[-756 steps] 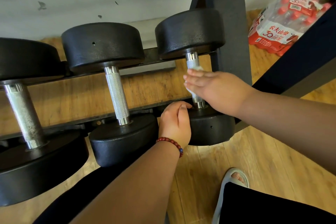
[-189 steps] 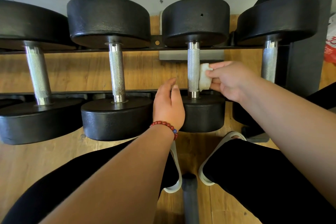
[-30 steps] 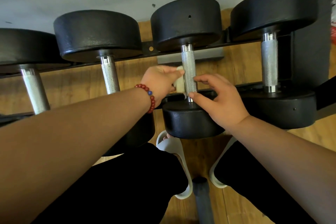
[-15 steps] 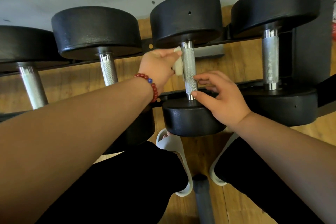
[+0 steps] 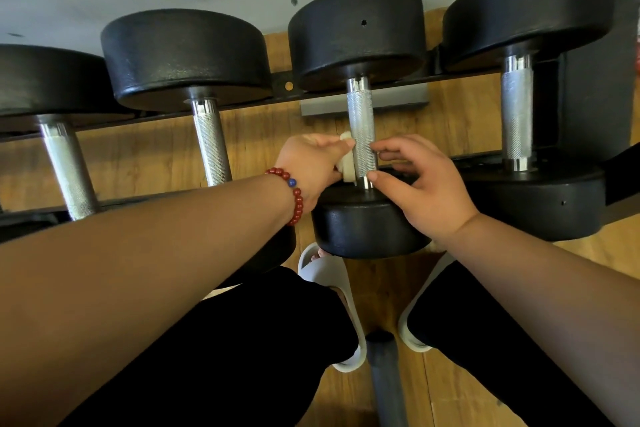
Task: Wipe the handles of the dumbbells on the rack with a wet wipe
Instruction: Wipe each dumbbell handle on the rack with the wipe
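While the left hand (image 5: 311, 163) pinches the folded wipe (image 5: 347, 159) between thumb and fingers and presses it on the left side of the handle (image 5: 362, 135), the right hand (image 5: 419, 180) is on the other side, its fingers apart and loosely bent, with the thumb tip and a fingertip touching the low part of the metal but not closed around it. This handle belongs to the third dumbbell (image 5: 367, 225) from the left, which lies on the rack (image 5: 588, 104) between its neighbours, one head far and one head near the person. I judge the wipe to be light, soft and damp, so it folds and bunches easily and must be kept flat under the fingers. The handle is stiff steel with a rough knurled pattern, which probably drags on the wipe and can tear it if the pressure is too strong, while the smooth collars at both ends should let it slide. The dumbbell looks heavy, so there is no reason to lift it. It may turn a little on the rails, and this helps to reach the hidden back side. The best hold seems to be the wipe wrapped around the knurled middle, with the free hand steadying the handle or the near head.
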`<state>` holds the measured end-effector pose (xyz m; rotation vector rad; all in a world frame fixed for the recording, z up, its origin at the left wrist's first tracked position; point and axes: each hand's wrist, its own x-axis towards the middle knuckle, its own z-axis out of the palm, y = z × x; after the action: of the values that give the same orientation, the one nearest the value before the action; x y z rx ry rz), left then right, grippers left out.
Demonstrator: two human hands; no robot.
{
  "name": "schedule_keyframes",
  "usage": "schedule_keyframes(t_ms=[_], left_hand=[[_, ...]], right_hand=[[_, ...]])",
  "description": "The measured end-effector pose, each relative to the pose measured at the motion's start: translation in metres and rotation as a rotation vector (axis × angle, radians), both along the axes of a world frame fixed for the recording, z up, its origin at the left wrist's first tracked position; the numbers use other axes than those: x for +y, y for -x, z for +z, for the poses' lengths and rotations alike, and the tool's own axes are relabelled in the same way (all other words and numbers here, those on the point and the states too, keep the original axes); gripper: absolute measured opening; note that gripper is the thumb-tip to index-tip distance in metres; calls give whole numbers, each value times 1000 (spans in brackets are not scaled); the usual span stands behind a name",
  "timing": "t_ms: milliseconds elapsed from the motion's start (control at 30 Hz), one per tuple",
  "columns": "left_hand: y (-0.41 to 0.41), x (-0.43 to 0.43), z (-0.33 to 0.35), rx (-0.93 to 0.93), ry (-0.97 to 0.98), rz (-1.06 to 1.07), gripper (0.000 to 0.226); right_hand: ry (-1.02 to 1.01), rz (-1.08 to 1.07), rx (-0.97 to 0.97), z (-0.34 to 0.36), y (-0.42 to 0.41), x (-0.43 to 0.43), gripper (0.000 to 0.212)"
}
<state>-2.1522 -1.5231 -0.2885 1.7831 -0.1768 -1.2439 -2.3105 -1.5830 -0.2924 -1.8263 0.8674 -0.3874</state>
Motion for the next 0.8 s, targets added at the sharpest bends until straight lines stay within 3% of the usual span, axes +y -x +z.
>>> schedule_keyframes(t_ms=[100,167,333,533,633,800], left_hand=[[-10,-1,5,9,22,-39,15],[-12,-2,7,-19,49,-9,8],[-7,10,4,-93,-71,-193,6],[-7,2,8,-80,-55,-159,3],[-7,3,6,-1,-113,-216,5],[-17,8,-3,142,8,-126,10]], right_hand=[[-2,-2,-3,0,0,-1,35],[0,-2,1,-1,0,-1,35],[10,6,1,0,0,-1,35],[9,-6,3,1,0,0,36],[5,-4,2,2,0,0,35],[3,-10,-15,0,0,0,34]])
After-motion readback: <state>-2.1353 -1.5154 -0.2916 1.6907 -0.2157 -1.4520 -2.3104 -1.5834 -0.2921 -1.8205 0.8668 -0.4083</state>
